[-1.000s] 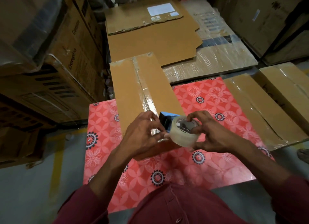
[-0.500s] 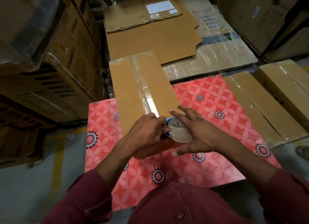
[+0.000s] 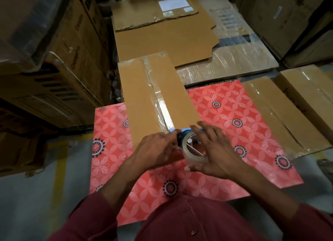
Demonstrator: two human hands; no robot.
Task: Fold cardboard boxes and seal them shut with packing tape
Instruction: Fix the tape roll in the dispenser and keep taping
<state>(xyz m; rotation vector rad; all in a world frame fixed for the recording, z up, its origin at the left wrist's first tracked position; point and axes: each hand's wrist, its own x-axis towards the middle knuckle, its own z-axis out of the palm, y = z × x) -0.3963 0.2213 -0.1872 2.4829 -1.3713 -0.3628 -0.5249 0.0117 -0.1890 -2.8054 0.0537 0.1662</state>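
Cardboard box (image 3: 144, 100), long and flat, lies at the centre of the frame, its near end on the red flowered surface (image 3: 234, 132) and its far end jutting past the surface's far edge. A shiny strip of clear tape (image 3: 160, 105) runs down its middle seam toward the person. At the near end of that seam sits the tape dispenser (image 3: 192, 147), blue at the front, with a clear roll on it. The left hand (image 3: 158, 150) is on the box at the dispenser's left side, its fingers curled in toward the blue part; whether they actually pinch the tape end cannot be told. The right hand (image 3: 214, 154) is spread over the roll, fingers straight and fanned, thumb down along the roll's near side. Dark red sleeves fill the bottom of the frame. At right centre lie two more taped boxes (image 3: 288, 118). Flat cardboard sheets (image 3: 162, 37) and a plastic-wrapped bundle (image 3: 234, 64) fill the upper centre. Big stacked cartons (image 3: 54, 60) stand at upper left.
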